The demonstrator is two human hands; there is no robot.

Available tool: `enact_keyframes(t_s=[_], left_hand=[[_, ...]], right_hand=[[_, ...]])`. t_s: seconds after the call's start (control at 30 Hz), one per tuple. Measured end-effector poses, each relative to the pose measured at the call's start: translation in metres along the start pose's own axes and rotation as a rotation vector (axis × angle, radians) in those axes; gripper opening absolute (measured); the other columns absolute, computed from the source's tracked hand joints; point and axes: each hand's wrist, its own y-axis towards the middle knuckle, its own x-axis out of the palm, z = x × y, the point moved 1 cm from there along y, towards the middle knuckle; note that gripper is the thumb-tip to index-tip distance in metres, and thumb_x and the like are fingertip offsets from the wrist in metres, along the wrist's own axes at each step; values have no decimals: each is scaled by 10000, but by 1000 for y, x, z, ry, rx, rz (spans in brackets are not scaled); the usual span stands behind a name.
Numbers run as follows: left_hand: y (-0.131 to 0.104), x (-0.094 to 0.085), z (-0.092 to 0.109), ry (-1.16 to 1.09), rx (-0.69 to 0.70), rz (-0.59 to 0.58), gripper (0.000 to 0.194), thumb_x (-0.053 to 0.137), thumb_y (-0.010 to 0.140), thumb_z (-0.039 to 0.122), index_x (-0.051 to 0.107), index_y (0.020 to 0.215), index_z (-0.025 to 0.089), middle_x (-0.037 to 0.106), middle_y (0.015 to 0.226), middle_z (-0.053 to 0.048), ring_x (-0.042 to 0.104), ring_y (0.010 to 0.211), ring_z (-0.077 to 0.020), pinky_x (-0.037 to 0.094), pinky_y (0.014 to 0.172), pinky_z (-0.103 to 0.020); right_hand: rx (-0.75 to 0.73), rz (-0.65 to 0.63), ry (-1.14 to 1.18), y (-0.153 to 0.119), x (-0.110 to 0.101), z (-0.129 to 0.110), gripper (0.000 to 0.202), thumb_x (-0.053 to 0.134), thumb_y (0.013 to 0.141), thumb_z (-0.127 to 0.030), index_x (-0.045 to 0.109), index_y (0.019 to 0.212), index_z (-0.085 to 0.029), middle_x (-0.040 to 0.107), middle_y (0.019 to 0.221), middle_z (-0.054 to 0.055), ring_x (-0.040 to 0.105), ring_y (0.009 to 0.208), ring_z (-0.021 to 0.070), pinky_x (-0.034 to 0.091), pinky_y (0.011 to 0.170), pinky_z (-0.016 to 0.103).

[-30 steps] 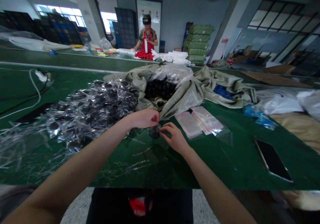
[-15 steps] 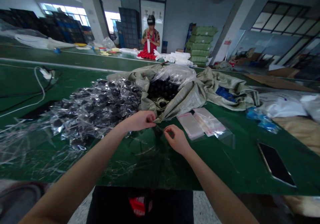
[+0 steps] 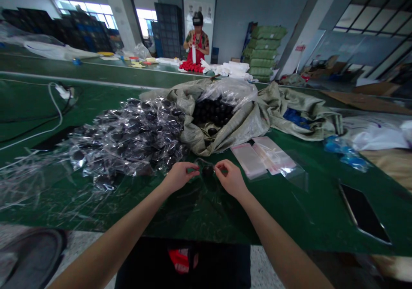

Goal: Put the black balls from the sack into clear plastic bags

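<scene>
A round black piece sits in a small clear plastic bag between my two hands, just above or on the green table. My left hand pinches the bag's left side. On the opposite side, the fingertips of my right hand pinch the bag close to the black piece. Beyond them lies an open woven sack full of loose black balls. Left of the sack spreads a heap of bagged black pieces. Flat clear bags lie right of my right hand.
A phone rests at the right front. Thin plastic strips litter the left side, and a white cable runs behind them. Another sack with blue items stands at right. A co-worker in a red apron stands across the tables.
My left hand has moved down and slightly left, to the bag's side. The black piece now shows rounder between my hands. The view has shifted slightly.
</scene>
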Motion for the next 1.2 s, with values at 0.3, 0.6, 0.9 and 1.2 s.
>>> enact_keyframes(t_s=[0.3, 0.6, 0.9, 1.2], left_hand=[[3, 8, 5, -20, 69, 12, 204, 573, 821, 331, 738, 840, 213, 738, 859, -29, 638, 758, -175, 480, 761, -282], [19, -26, 43, 37, 164, 270, 165, 535, 865, 321, 646, 850, 200, 660, 857, -43, 588, 762, -172, 447, 697, -276], [27, -25, 78, 118, 293, 333, 111, 478, 883, 209, 571, 827, 186, 571, 842, -43, 535, 752, -165, 415, 670, -275], [30, -13, 74, 7, 250, 355, 94, 486, 850, 167, 532, 771, 189, 538, 811, -23, 488, 687, -141, 399, 641, -262]], right_hand=[[3, 8, 8, -1, 0, 2, 66, 548, 851, -215, 595, 810, -193, 601, 858, 48, 593, 785, 168, 502, 628, 265], [5, 113, 95, 18, -28, -11, 79, 609, 814, -262, 620, 764, -202, 631, 933, 60, 598, 922, 205, 478, 809, 354], [8, 142, 285, 29, -37, -25, 108, 636, 786, -301, 619, 735, -207, 637, 885, 44, 599, 886, 203, 479, 799, 344], [44, 176, 336, 32, -35, -13, 116, 643, 761, -313, 616, 719, -209, 620, 841, 31, 586, 830, 189, 483, 772, 334]])
